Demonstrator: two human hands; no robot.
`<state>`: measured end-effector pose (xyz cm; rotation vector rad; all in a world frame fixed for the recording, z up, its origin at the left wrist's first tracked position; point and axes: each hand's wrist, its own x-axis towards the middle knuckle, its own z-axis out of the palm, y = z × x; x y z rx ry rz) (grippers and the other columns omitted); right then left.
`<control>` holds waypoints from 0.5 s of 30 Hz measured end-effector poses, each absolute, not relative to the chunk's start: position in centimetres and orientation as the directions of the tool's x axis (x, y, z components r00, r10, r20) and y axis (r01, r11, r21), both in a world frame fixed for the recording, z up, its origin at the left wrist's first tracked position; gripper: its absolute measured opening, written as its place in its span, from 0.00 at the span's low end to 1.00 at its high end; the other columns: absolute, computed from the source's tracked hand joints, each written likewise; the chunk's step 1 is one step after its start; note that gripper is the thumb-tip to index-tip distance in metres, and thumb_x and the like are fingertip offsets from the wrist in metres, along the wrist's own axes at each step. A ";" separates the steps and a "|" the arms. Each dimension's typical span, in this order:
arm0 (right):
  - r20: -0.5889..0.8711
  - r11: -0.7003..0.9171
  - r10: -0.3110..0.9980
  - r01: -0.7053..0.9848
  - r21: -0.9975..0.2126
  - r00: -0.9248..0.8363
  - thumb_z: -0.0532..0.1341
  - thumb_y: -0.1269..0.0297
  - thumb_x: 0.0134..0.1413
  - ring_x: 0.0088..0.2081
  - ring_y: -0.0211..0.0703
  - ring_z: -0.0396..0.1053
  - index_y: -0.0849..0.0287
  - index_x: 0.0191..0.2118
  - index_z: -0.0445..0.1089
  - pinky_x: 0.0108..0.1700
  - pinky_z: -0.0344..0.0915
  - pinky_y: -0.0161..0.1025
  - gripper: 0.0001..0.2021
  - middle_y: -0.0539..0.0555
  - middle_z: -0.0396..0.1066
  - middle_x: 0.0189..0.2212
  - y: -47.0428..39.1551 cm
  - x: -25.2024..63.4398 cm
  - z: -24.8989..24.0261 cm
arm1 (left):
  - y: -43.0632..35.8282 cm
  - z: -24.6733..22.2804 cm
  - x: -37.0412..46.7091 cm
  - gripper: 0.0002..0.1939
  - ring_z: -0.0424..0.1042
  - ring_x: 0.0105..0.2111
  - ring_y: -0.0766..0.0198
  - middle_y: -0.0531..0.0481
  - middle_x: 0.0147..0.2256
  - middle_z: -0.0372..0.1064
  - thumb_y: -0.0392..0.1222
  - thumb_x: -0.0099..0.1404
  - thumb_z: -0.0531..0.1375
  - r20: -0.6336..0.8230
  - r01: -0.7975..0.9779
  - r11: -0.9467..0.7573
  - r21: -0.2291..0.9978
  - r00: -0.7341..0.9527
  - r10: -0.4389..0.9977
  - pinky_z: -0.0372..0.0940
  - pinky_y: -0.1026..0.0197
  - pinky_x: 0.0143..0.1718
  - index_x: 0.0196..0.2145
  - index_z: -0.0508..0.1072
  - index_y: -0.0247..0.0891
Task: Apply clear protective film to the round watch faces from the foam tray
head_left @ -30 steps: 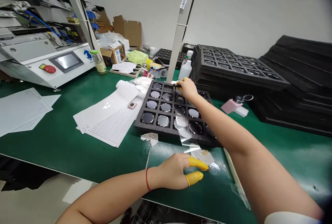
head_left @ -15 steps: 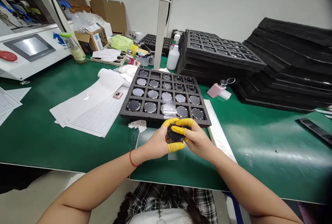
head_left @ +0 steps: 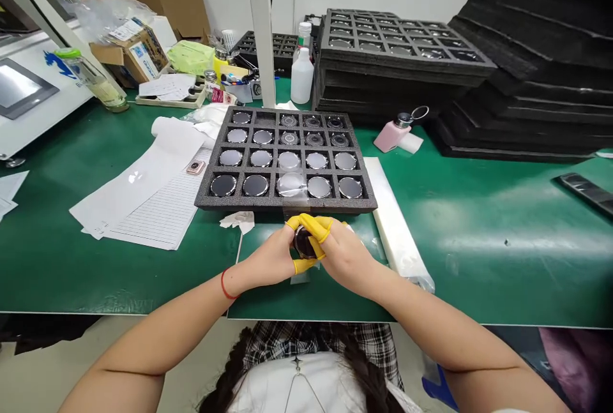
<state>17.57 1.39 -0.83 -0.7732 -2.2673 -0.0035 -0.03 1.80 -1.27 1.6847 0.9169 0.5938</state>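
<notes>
A round black watch case (head_left: 303,244) with a shiny rim is held between my two hands, just in front of a foam tray. My left hand (head_left: 278,256) grips it from the left, its yellow finger cots around the edge. From the right, my right hand (head_left: 342,250) presses yellow-tipped fingers over the watch's face, hiding part of it. The black foam tray (head_left: 287,203) carries rows of similar round watch cases, some with pale, some with dark faces. Clear film (head_left: 294,189) lies across its front middle edge.
Papers (head_left: 143,189) lie at left, with a small pinkish square part (head_left: 195,167) on them. A white strip (head_left: 395,221) runs right of the tray. Behind stand a pink pump bottle (head_left: 390,136), a white bottle (head_left: 301,78), stacked foam trays (head_left: 407,62) and a post (head_left: 260,30).
My view has shifted, tilting downward. Both hands still hold the watch case; my right fingers now reach farther across its face and cover more of it.
</notes>
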 end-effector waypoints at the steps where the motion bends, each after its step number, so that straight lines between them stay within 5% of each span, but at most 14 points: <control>1: 0.656 0.825 0.515 0.528 -0.204 -0.552 0.46 0.76 0.62 0.37 0.46 0.65 0.62 0.66 0.42 0.35 0.68 0.41 0.28 0.59 0.68 0.38 1.4 17.5 -0.7 | 1.8 -1.3 0.0 0.20 0.69 0.38 0.60 0.48 0.40 0.69 0.41 0.58 0.63 -0.068 0.298 -0.133 0.945 0.580 0.812 0.66 0.59 0.37 0.47 0.62 0.38; 4: 0.628 0.822 0.536 0.517 -0.237 -0.565 0.46 0.78 0.60 0.35 0.46 0.64 0.62 0.64 0.46 0.32 0.66 0.41 0.27 0.59 0.67 0.37 1.1 17.8 0.4 | 1.9 -1.0 0.0 0.19 0.70 0.38 0.60 0.49 0.39 0.69 0.41 0.59 0.62 -0.071 0.322 -0.160 0.933 0.602 0.796 0.66 0.60 0.37 0.47 0.64 0.38; 10: 0.306 0.541 0.841 0.661 -0.521 -0.447 0.50 0.80 0.54 0.33 0.42 0.63 0.61 0.51 0.59 0.31 0.66 0.38 0.19 0.56 0.64 0.36 -1.7 20.9 1.4 | 2.5 0.3 -0.6 0.30 0.71 0.40 0.61 0.49 0.45 0.68 0.38 0.58 0.62 -0.087 0.327 -0.086 0.941 0.480 0.873 0.67 0.57 0.44 0.56 0.56 0.43; 15: 0.021 0.421 0.895 0.830 -0.366 -0.445 0.54 0.81 0.50 0.32 0.45 0.63 0.62 0.36 0.63 0.32 0.64 0.40 0.09 0.56 0.64 0.33 -2.6 21.9 -1.8 | 2.5 0.7 -0.9 0.30 0.71 0.41 0.62 0.49 0.47 0.65 0.38 0.57 0.63 -0.104 0.290 -0.032 0.956 0.438 0.893 0.69 0.59 0.43 0.55 0.56 0.44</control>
